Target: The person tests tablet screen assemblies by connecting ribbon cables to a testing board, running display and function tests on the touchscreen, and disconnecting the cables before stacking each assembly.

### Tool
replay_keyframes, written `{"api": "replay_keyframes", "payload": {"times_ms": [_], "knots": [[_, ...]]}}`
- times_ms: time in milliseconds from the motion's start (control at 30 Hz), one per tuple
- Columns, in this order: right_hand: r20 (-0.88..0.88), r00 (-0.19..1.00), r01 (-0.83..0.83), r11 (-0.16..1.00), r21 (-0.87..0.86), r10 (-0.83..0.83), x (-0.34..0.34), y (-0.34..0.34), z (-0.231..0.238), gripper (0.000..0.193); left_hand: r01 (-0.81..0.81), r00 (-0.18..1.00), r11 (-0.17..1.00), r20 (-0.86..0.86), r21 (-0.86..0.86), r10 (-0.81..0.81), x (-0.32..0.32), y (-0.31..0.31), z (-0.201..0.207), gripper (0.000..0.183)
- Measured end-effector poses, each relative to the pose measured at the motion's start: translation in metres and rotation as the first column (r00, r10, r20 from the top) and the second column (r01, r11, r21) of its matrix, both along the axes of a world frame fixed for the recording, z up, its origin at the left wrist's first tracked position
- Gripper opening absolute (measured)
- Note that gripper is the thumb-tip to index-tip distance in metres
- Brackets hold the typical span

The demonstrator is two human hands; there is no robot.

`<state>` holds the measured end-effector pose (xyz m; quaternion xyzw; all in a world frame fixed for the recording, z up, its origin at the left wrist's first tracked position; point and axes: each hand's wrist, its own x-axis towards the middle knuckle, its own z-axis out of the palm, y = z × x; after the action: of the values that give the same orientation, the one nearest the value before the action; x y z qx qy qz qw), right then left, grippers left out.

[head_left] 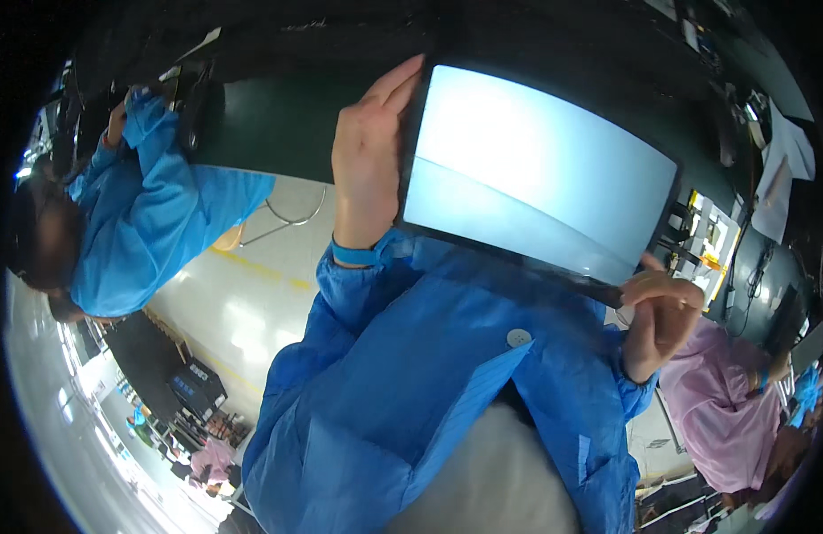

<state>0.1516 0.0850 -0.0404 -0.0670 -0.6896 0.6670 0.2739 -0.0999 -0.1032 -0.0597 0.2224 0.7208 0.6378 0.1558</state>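
A flat rectangular display panel (536, 169) with a thin black frame is held up tilted in front of my chest, its screen lit plain bluish white. A faint curved line crosses the lit face from the left edge toward the lower right. My left hand (367, 160) grips the panel's left edge, fingers stretched up along the side and partly behind it. At the lower right corner, my right hand (665, 316) is closed on the frame with bent fingers. A blue band (356, 255) circles my left wrist.
Behind the panel lies a dark green bench top (269, 125). To the right are a white and yellow fixture (709, 245) with cables and a white sheet (785, 160). A person in blue (140, 231) sits at left, another in pink (723, 400) at right. A black crate (198, 387) stands lower left.
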Motion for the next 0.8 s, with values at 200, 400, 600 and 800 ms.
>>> {"api": "replay_keyframes", "payload": {"times_ms": [200,400,600,800], "knots": [[0.064,0.844,0.349,0.637,0.688,-0.532,-0.032,0.0,0.041,0.047,-0.044,0.96,0.966,0.278,0.254,-0.029,0.004,0.003,0.004,0.046],[0.202,0.969,-0.099,0.52,0.848,-0.145,-0.126,-0.029,0.057,0.056,-0.022,0.972,0.976,0.234,0.217,-0.03,0.004,0.009,0.009,0.036],[0.149,0.983,-0.08,0.474,0.877,-0.11,-0.182,-0.046,0.027,0.054,0.048,0.941,0.941,0.3,0.334,-0.154,-0.003,0.003,0.005,0.033],[0.101,0.918,0.062,0.39,0.919,-0.384,-0.192,-0.057,0.03,0.043,-0.019,0.94,0.902,0.314,0.431,-0.13,-0.005,0.008,0.005,0.031]]}}
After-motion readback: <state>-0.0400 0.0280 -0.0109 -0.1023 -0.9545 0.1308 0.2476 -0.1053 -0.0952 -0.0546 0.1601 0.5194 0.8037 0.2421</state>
